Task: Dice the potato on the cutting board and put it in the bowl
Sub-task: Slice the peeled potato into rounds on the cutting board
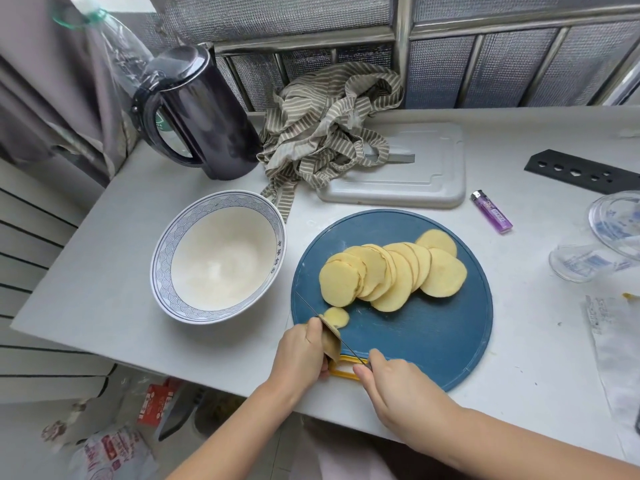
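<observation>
Our left hand (304,353) and right hand (394,381) are bare, and both forearms (502,434) show uncovered. Pale pinkish fabric (346,460) of our clothing shows between them, blurred.

Surface: pale grey flat countertop (536,323).
Front: bearing round blue plastic cutting board (415,334) at near edge, white ceramic blue-rimmed bowl (161,268) just left of it.
Back: holding black electric kettle (207,119) at left, striped beige cloth (322,133) partly draping grey rectangular plastic board (433,168).
Right: carrying purple plastic lighter (491,211), black perforated strip (581,171), clear plastic containers (588,261).
</observation>
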